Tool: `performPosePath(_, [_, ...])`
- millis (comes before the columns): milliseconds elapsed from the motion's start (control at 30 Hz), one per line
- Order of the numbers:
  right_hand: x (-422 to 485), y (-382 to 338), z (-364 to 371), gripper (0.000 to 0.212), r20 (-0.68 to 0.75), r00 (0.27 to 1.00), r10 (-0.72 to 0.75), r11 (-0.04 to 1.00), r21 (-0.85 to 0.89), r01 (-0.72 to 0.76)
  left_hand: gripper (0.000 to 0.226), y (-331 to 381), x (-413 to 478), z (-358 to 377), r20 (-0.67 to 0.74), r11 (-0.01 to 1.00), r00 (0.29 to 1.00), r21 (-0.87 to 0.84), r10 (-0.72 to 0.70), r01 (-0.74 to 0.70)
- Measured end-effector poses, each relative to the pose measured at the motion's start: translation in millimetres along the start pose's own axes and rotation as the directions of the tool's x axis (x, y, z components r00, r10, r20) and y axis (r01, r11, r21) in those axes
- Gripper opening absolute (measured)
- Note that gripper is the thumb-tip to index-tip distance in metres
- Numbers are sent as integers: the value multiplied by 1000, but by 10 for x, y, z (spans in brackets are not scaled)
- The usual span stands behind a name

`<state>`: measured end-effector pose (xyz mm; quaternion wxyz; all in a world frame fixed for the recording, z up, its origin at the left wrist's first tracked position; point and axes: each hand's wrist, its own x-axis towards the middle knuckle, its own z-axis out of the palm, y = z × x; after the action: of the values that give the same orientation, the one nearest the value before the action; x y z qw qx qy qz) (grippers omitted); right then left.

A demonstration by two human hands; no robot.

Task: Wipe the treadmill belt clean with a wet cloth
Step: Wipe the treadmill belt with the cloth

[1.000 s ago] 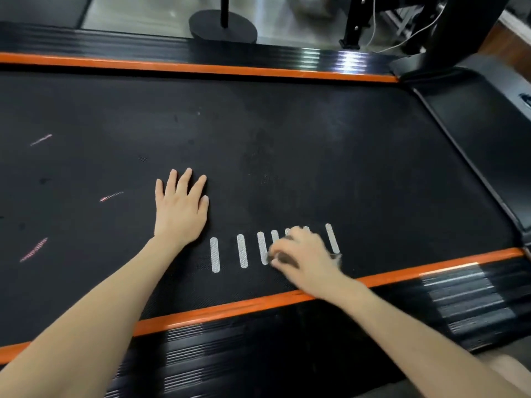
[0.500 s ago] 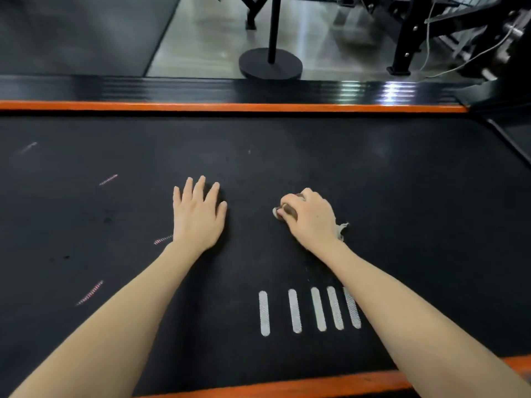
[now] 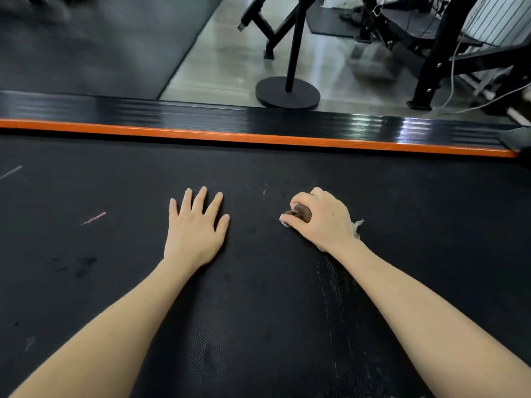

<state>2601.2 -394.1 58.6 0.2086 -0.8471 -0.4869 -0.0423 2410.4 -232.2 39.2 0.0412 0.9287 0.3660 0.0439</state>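
The left hand [image 3: 195, 225] lies flat on the black treadmill belt [image 3: 273, 305], fingers straight and slightly spread, holding nothing. Just beside it, the right hand [image 3: 321, 222] is curled tight round a bunched cloth [image 3: 357, 225], pressing it down onto the belt; a pale frayed corner pokes out by the wrist and a dark brown patch shows between thumb and fingers. A short pinkish streak [image 3: 93, 218] marks the belt off to the left. An orange strip [image 3: 258, 137] edges the far side.
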Motion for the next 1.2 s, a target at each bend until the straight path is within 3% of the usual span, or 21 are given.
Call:
performPosePath(100, [42, 34, -21, 48, 31, 994, -103, 994, 33, 102, 65, -11, 16, 14, -32, 1000, 999, 0, 6, -6])
performPosePath(233, [80, 130, 41, 30, 4, 981, -193, 980, 59, 192, 78, -18, 16, 36, -59, 1000, 998, -2, 10, -10])
performPosePath(300, [353, 202, 63, 25, -11, 994, -109, 994, 9, 109, 78, -14, 21, 32, -53, 1000, 999, 2, 10, -10])
performPosePath(433, [877, 251, 191, 29, -111, 968, 226, 968, -87, -236, 78, 0, 28, 45, -68, 1000, 998, -6, 3, -4])
performPosePath(500, [825, 120, 233, 26, -122, 962, 242, 960, -112, -256, 77, 0, 21, 40, -62, 1000, 998, -14, 4, -5])
performPosePath(600, [284, -178, 223, 25, -76, 997, 7, 1000, -17, -8, 78, -8, 16, 32, -61, 1000, 998, -3, 7, -8])
performPosePath(700, [-268, -324, 116, 25, -1, 974, -228, 966, 125, 226, 75, -12, 14, 32, -67, 1000, 998, -10, 15, -16])
performPosePath(800, [125, -198, 119, 26, -15, 985, -172, 984, 36, 173, 74, -10, 14, 36, -69, 1000, 997, -10, 15, -16])
performPosePath(900, [856, -144, 271, 24, -32, 996, 88, 995, -49, -89, 75, -6, 11, 40, -61, 1000, 998, -12, 11, -11])
performPosePath(967, [1000, -224, 352, 23, -41, 984, 175, 983, -41, -176, 76, -13, 17, 40, -67, 1000, 998, -13, 10, -11])
performPosePath(1133, [144, -437, 231, 19, -10, 993, -115, 992, 54, 115, 73, -22, 25, 48, -79, 1000, 997, -24, 18, -20])
performPosePath(1200, [89, -372, 202, 19, 12, 986, -168, 985, 50, 167, 72, -22, 20, 56, -75, 1000, 997, -23, 19, -21])
